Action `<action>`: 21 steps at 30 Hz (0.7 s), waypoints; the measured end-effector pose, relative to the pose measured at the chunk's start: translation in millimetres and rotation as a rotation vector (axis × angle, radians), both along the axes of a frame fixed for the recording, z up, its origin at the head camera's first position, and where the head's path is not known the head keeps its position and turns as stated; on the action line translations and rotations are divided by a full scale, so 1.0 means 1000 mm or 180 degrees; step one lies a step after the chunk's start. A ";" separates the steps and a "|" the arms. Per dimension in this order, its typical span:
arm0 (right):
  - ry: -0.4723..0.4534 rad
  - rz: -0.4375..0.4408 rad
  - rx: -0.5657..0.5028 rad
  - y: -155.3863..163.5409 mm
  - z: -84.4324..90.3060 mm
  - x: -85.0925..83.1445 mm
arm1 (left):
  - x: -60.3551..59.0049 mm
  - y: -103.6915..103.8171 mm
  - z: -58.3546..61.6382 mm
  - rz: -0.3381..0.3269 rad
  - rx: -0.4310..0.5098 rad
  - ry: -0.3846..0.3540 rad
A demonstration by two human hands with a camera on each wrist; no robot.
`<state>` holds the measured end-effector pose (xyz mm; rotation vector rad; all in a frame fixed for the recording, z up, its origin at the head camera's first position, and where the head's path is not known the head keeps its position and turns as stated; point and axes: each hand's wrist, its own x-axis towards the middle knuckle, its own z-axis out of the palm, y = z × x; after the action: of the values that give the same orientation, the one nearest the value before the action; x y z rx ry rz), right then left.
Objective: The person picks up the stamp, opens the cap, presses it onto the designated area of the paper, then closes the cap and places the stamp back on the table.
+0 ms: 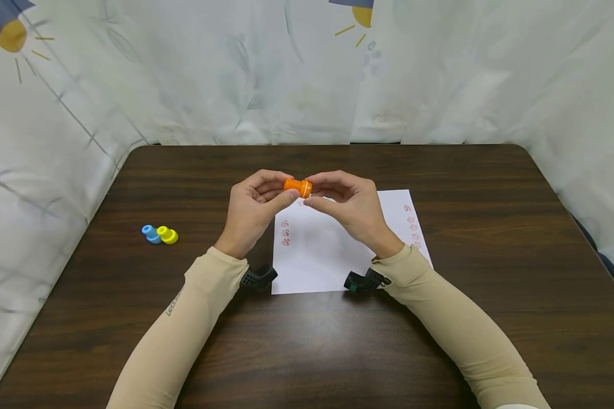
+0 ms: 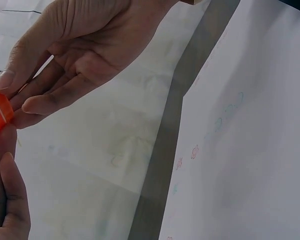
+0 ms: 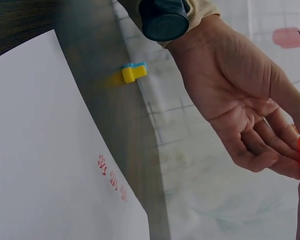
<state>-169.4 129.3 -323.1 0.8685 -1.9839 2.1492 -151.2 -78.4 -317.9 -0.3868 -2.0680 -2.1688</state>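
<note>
Both hands pinch 1 orange stamp (image 1: 298,187) above the paper (image 1: 332,255): left hand (image 1: 253,210) on one end, right hand (image 1: 350,207) on the other. It looks light, hard and smooth, best gripped around its sides.

1. A sheet of paper (image 1: 332,255) was laid on the table (image 1: 491,318), right of centre.
2. Two small stamps (image 1: 160,234) were set side by side, touching, well left of the sheet.
3. A stamp (image 1: 298,187) was held above the sheet's far edge.
</note>
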 end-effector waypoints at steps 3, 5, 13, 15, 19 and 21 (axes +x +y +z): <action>0.0038 -0.0011 -0.0007 0.000 0.000 0.000 | 0.000 0.000 0.000 -0.0014 0.0026 0.0030; 0.0068 -0.0024 -0.0006 0.000 0.000 0.001 | 0.000 0.001 0.000 -0.0016 0.0042 0.0047; 0.0174 -0.0068 0.0013 -0.001 -0.001 0.000 | -0.001 0.001 -0.001 0.0025 0.0031 0.0077; 0.0193 -0.0074 0.0024 -0.001 -0.001 0.000 | -0.001 0.001 -0.001 0.0028 0.0031 0.0086; 0.0213 -0.0091 0.0065 -0.002 -0.002 -0.001 | -0.001 0.001 -0.001 0.0044 0.0006 0.0079; 0.0213 -0.0095 0.0083 -0.002 -0.003 0.000 | -0.001 0.000 -0.002 0.0052 -0.0012 0.0065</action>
<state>-169.8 127.4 -325.7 0.8961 -1.9842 2.0551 -151.8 -78.0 -319.6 -0.3895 -2.0576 -2.1430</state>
